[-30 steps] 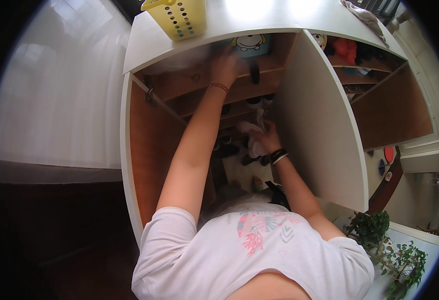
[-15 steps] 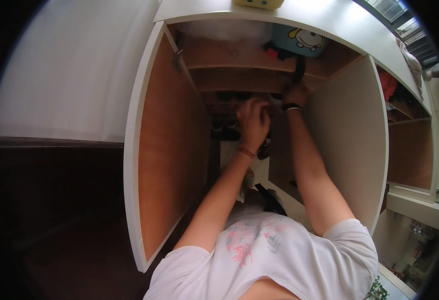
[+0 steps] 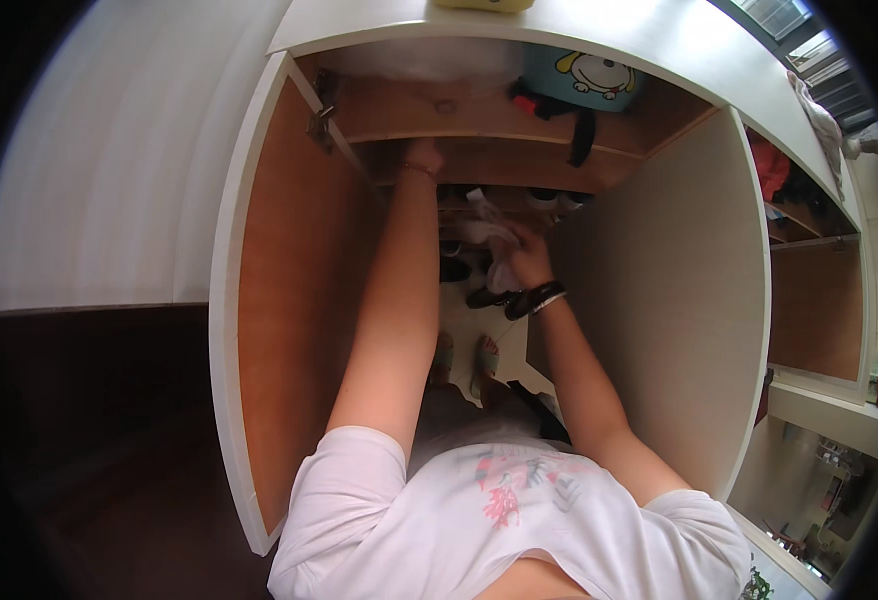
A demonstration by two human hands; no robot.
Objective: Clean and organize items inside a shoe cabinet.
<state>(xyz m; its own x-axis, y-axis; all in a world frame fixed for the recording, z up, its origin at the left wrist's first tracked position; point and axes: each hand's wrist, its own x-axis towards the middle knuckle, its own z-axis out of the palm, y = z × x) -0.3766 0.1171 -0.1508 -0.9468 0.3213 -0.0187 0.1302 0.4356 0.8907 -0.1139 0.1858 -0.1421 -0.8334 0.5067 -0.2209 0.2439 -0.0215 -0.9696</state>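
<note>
My left hand (image 3: 422,158) reaches into the cabinet at the left, just under the upper shelf. Its fingers are blurred and partly in shade, so I cannot see what they touch. Lower and to the right, my right hand (image 3: 529,256) is closed on a crumpled whitish cloth (image 3: 496,236), which is smeared by motion. The cloth hangs in front of the lower shelves, where several dark shoes stand. A pair of dark shoes (image 3: 481,297) lies below the right hand, close to the wrist.
Cabinet doors stand open on both sides, the left door (image 3: 304,310) and the right door (image 3: 659,300). A teal bag (image 3: 581,78) with a cartoon dog and a dangling black strap (image 3: 582,138) sits on the upper shelf (image 3: 439,118). My sandalled feet (image 3: 487,352) are below.
My left hand has moved up and left, deeper into the cabinet. The right hand has come down and left from near the black strap, and the whitish cloth now shows in it.
</note>
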